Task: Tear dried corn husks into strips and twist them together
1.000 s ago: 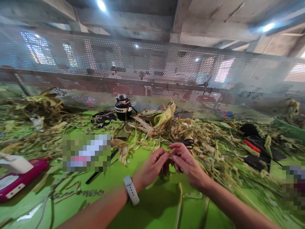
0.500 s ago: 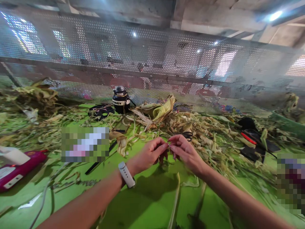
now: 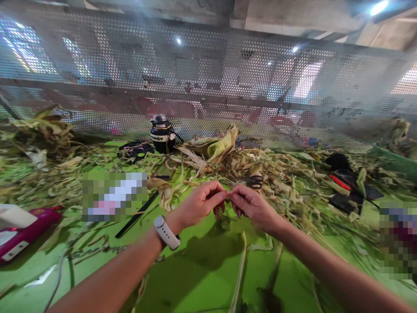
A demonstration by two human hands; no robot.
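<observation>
My left hand [image 3: 205,201], with a pale watch [image 3: 167,232] on its wrist, pinches thumb against forefinger above the green table [image 3: 192,269]. Facing it, my right hand [image 3: 252,205] is closed in a like pinch, the fingertips of both nearly meeting. Something tiny and thin seems to sit between them, too small to name. Just behind the right hand lie black-handled scissors [image 3: 255,181]. Beneath the hands, a long pale husk strip [image 3: 241,269] runs toward the front edge.
Dried corn husks [image 3: 224,148] and shreds litter the back and sides. A black jar [image 3: 163,134] stands before a perforated metal screen [image 3: 202,78]. At left are a magenta power strip [image 3: 29,232] and a black stick [image 3: 137,215]; a black pouch [image 3: 347,193] lies at right.
Both hands stay pinched together at nearly the same spot. The right hand's fingers have drawn closer in, and the view has shifted slightly.
</observation>
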